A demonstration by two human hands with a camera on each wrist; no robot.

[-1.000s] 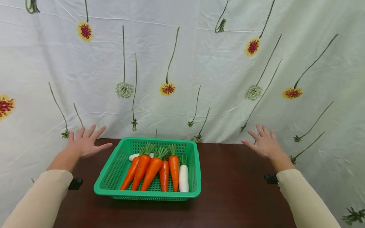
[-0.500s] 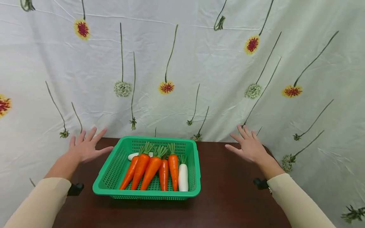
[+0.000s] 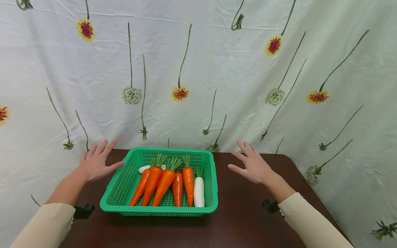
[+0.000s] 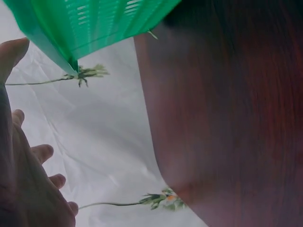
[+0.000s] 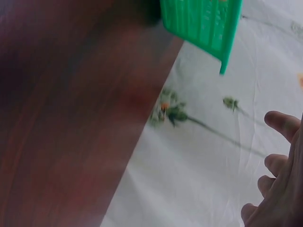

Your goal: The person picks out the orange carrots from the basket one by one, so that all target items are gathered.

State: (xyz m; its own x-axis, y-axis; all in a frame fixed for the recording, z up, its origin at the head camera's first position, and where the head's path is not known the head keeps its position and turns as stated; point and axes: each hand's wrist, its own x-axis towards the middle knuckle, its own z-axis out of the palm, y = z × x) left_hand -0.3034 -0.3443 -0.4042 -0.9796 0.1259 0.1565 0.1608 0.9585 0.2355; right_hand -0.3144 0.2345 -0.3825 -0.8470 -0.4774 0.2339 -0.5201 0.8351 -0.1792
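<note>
A green plastic basket point(image 3: 214, 186) stands on the dark wooden table. Inside lie several orange carrots point(image 3: 164, 186) with green stem tops, a white radish point(image 3: 199, 193) at the right, and a white piece point(image 3: 144, 168) partly hidden behind the carrots. To the basket's left, my left hand point(image 3: 96, 163) is raised with fingers spread, its thumb near the rim in the head view. My right hand point(image 3: 254, 165) is held up to the right of the basket, fingers apart, with a gap between. Both hands hold nothing. Each wrist view shows the basket's side near the fingers.
The dark table point(image 3: 242, 220) extends in front of and to the right of the basket. A white cloth point(image 3: 198, 62) printed with flowers hangs behind the table and along its sides. Black wrist cameras point(image 3: 83, 211) sit below the sleeves.
My right hand has moved left, toward the basket, and slightly down. The left hand has barely shifted. The head view has tilted and turned a little; the basket has not moved on the table.
</note>
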